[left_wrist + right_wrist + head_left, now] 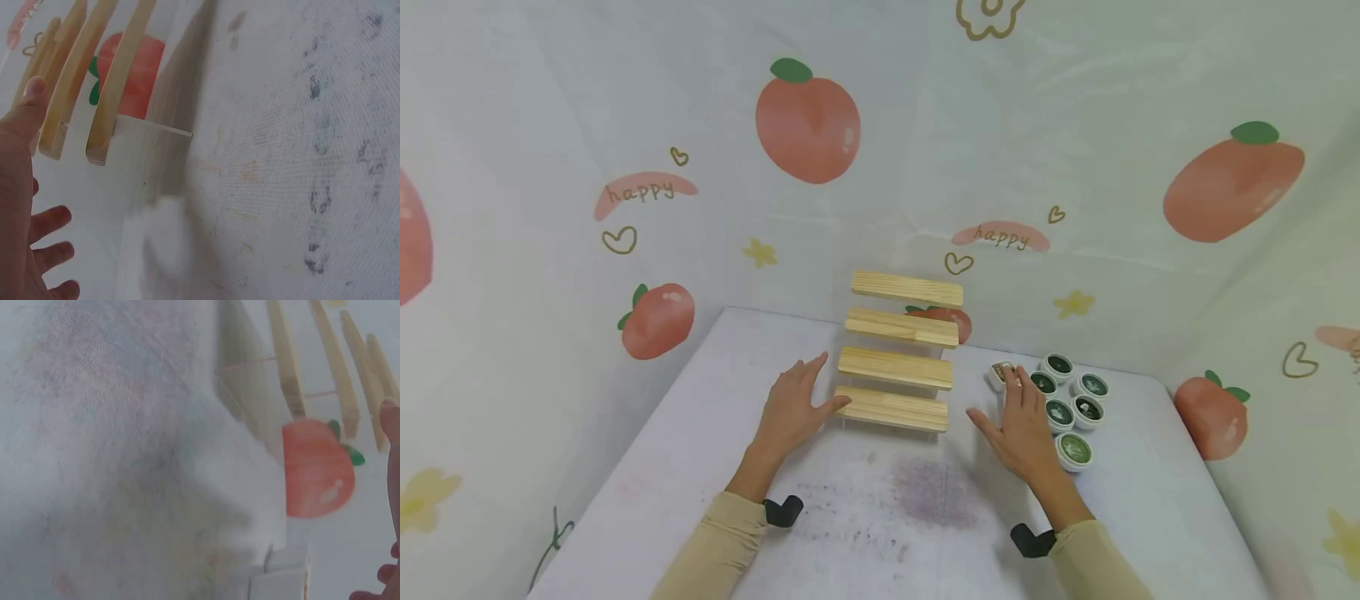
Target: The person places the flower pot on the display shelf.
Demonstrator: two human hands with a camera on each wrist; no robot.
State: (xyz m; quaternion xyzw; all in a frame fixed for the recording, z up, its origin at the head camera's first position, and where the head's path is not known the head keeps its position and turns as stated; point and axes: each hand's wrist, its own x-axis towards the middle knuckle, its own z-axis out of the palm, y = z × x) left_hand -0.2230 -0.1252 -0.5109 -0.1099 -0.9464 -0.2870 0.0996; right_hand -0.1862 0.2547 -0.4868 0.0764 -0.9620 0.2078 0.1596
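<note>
A stepped display rack [895,368] of several pale wooden slats on clear supports stands at the back middle of the table. My left hand [788,410] hovers at its left end with fingers spread, the thumb tip overlapping the lowest slat in the head view. In the left wrist view, the same hand [15,181] has nothing in it beside the slat ends [100,140]. To the rack's right, my right hand [1022,429] is held with relaxed fingers, its fingertips overlapping a small squarish white container [997,377]. Several round white tubs [1076,450] with green tops sit just beyond it.
The white table [700,433] carries a purple stain [928,492] in front of the rack. A pale cloth [895,200] printed with peaches hangs around the back and sides. Black straps [1033,542] sit at both wrists.
</note>
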